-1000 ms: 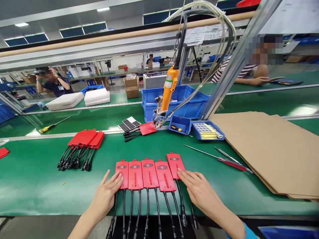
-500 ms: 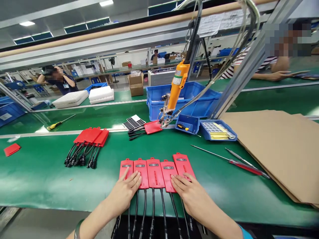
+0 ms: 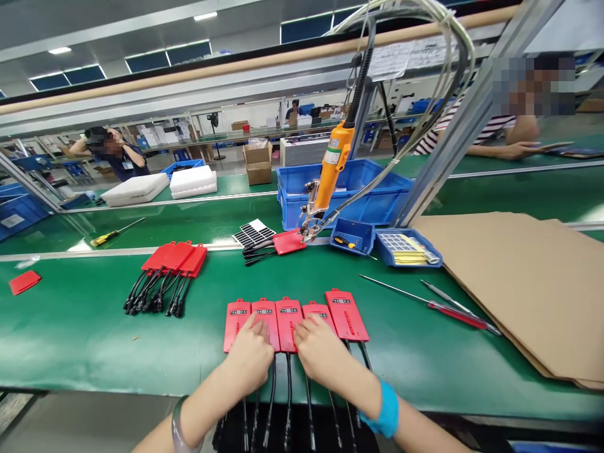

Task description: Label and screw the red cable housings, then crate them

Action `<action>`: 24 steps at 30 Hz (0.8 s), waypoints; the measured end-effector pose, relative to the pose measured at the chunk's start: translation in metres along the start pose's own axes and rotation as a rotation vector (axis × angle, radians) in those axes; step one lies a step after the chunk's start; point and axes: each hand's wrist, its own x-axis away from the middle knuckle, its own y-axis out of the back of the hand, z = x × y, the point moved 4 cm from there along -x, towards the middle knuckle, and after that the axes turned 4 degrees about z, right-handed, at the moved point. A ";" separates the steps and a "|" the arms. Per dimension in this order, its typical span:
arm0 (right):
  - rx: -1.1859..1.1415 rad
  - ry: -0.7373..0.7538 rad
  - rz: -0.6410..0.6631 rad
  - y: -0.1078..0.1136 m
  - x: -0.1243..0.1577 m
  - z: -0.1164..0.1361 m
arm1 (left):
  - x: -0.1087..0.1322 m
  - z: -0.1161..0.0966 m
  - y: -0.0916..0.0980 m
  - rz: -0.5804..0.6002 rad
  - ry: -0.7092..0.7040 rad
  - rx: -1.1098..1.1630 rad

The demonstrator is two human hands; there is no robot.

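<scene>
In the head view, my left hand (image 3: 252, 349) and right hand (image 3: 321, 346) curl over a row of red cases (image 3: 285, 327); I cannot tell whether either pinches, and I judge light, even pressure best for keeping the row straight. Beyond my right hand, a small tray (image 3: 364, 236) holds a yellow tool (image 3: 344, 241), a second tray (image 3: 387, 258) yellow papers (image 3: 409, 258).
</scene>
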 end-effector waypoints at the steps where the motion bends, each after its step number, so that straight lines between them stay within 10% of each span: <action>1: -0.057 -0.027 -0.050 0.003 0.005 -0.011 | 0.003 0.004 0.001 -0.051 0.021 0.059; 8: -0.089 -0.243 -0.242 -0.038 0.076 -0.082 | 0.028 0.026 -0.026 -0.286 0.102 0.200; 17: -0.011 -0.180 -0.332 -0.055 0.100 -0.060 | 0.033 0.024 -0.038 -0.208 0.080 0.312; 24: -0.337 -0.439 -0.610 -0.055 0.096 -0.126 | -0.064 0.090 0.022 -0.210 0.242 0.334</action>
